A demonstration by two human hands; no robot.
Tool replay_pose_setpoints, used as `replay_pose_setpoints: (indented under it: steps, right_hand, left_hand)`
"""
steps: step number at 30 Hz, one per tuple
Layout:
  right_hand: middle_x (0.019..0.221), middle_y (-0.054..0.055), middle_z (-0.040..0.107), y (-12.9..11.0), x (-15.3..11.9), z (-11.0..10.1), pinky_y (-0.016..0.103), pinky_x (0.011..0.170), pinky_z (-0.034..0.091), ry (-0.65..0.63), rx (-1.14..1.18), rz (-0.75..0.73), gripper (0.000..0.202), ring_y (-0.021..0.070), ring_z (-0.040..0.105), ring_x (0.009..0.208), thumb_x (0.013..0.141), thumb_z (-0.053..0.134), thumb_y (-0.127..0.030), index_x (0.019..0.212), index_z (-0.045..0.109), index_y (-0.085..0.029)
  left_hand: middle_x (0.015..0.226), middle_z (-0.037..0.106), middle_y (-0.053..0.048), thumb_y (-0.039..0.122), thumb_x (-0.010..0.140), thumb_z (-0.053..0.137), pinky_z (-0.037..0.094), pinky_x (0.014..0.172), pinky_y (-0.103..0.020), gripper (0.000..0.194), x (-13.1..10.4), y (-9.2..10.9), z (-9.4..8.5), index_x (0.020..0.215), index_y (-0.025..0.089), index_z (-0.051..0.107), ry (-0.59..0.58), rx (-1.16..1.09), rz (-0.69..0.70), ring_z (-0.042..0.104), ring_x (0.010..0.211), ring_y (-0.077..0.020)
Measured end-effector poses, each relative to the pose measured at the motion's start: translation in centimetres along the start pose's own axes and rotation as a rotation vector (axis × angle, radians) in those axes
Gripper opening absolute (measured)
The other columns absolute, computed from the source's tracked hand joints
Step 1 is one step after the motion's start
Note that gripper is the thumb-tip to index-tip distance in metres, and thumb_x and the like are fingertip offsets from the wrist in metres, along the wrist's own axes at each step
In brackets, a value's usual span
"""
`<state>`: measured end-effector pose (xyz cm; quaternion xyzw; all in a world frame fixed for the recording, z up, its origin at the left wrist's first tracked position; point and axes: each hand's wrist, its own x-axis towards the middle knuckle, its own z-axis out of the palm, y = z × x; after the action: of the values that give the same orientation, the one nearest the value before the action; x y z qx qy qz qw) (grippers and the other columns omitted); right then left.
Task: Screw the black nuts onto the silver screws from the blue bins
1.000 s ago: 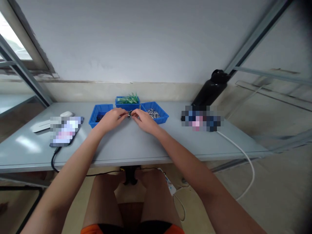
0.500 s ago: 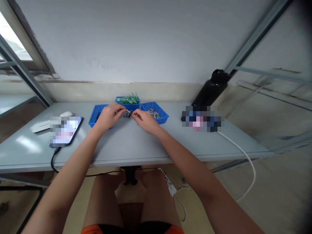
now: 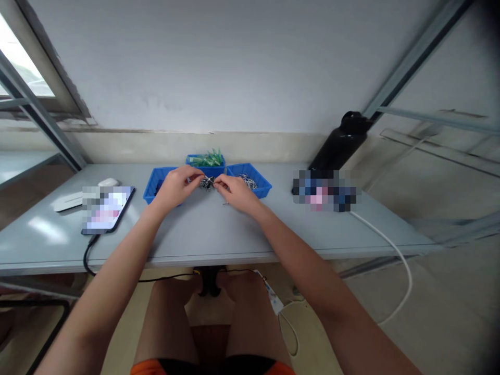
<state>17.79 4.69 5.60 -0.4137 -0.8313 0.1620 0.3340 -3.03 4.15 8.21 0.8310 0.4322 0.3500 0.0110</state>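
I see plain, saturated blue on the left rectangular plastic tray (image 3: 159, 175), the rear rectangular plastic tray (image 3: 216, 171) and the right rectangular plastic tray (image 3: 263, 191). Bright green slender pointed pieces (image 3: 209, 159) fill the rear one. I read mixed silver and black on the small metallic-looking parts (image 3: 204, 183), pale grey on the flat tabletop (image 3: 219, 234).

Pale wall (image 3: 242, 67) above a grey desk (image 3: 219, 234)
A bright window (image 3: 25, 57) fills the upper left; metal posts (image 3: 422, 57) slant at upper right; glare marks the desktop's left; beige floor (image 3: 312, 338) shows below.
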Motion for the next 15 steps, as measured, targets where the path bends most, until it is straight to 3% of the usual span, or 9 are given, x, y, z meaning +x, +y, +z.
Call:
replay_pose_setpoints:
  steps: [7,15]
  right_hand:
    - [0.082,0.003,0.067,0.10,-0.06,-0.11,0.026,0.071,0.041,-0.009,-0.012,-0.022,0.020,0.0158,0.058,0.074,0.093,0.045,-0.027,0.093,0.063,-0.019]
    - [0.085,0.005,0.068,0.51,-0.02,-0.48,0.026,0.067,0.042,0.171,0.089,-0.029,0.025,0.0146,0.056,0.069,0.093,0.047,-0.038,0.093,0.062,-0.019]
  left_hand:
    - [0.087,0.070,-0.005,0.036,0.090,0.051,0.050,0.074,-0.028,0.026,-0.09,-0.11,0.05,0.095,0.019,0.070,-0.009,-0.021,0.010,0.061,0.078,-0.0150]
    - [0.087,0.071,-0.005,0.034,0.089,0.052,0.050,0.075,-0.027,0.024,-0.22,0.04,0.26,0.092,0.019,0.070,-0.021,-0.030,0.038,0.062,0.077,-0.0145]
